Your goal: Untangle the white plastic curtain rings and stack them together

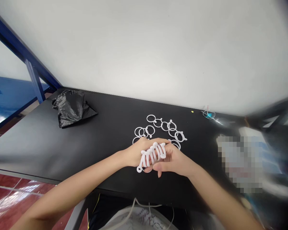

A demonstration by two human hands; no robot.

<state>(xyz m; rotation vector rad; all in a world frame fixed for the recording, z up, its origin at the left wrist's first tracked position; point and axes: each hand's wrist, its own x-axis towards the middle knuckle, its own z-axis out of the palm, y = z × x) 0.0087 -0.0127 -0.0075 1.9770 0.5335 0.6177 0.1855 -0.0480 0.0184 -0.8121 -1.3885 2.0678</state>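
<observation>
Several white plastic curtain rings (153,154), each with a small eyelet tab, are bunched in a row between my hands. My left hand (135,151) has its fingers running in behind and through the row of rings, so most of them are hidden. From the other side my right hand (175,159) closes on the right end of the row, its thumb in front. More loose white rings (165,126) lie in an arc on the black table (105,118) just beyond my hands, some overlapping. Part of one ring (175,144) shows beside my right hand.
A crumpled black plastic bag (70,108) lies at the back left. Near the wall (146,48) at the back right sits a small clear item with blue marking (209,114). Clear plastic packaging (266,153), partly blurred, is at the right. A blue metal frame (35,76) stands at the left.
</observation>
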